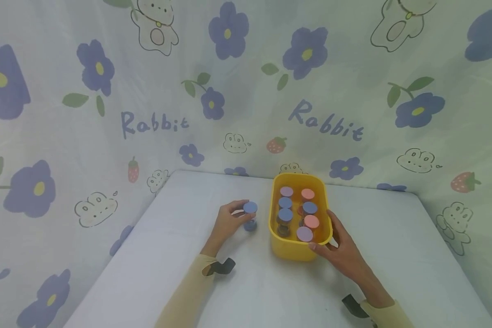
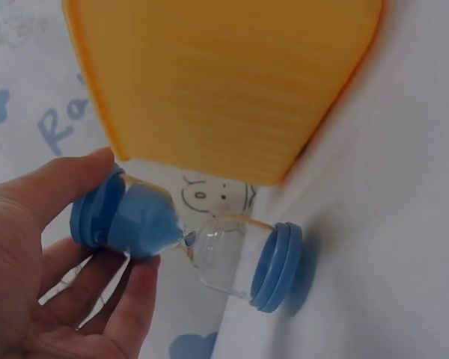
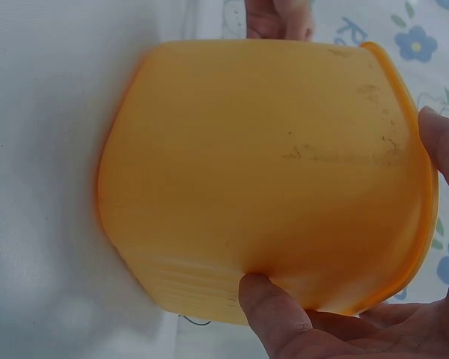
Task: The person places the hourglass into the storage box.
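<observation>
head view high, facing down at table (image 1: 180, 255); 2 wrist views close, sharing yellow tub (image 3: 269, 172)

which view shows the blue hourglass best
The left wrist view: the blue hourglass fills the frame, blue sand in one bulb, the other clear, pinched by the left hand. The head view shows it small, beside the yellow bin. The right wrist view shows only the bin.
</observation>
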Available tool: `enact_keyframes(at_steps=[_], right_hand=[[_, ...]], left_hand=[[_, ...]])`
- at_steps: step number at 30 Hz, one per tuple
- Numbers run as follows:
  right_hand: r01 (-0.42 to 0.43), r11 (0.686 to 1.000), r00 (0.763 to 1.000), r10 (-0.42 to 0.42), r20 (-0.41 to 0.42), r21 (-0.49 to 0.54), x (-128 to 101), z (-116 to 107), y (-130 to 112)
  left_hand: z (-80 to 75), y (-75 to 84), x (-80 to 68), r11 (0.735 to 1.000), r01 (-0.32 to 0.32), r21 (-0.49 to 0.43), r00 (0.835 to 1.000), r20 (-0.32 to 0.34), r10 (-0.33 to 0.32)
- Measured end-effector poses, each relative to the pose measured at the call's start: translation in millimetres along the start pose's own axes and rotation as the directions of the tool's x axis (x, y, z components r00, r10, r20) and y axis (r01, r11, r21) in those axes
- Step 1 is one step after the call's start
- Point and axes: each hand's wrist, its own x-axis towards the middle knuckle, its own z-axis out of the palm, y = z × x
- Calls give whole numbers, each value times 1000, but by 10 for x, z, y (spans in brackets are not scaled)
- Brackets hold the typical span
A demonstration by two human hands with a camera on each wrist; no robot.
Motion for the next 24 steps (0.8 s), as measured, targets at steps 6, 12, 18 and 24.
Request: enact_keyframes(at_steps=[6,12,18,24], right_hand=[[12,1000,1000,-12,-2,-1,6,-2,8],[23,1000,1000,-23,-8,6,6,1,6],[15,1000,1000,-15,-7,2,1,7,17],[19,1000,1000,-19,0,4,16,3,33]], left_hand=[[-10,107,-8,1000,-15,-9,1000,-6,15],[-15,225,-24,1000,-25,4,1000,1,25],[-25,359,-44,998,-62,-11,998,29,62],[-30,513,-75,998,-66,-5,996,54,66]])
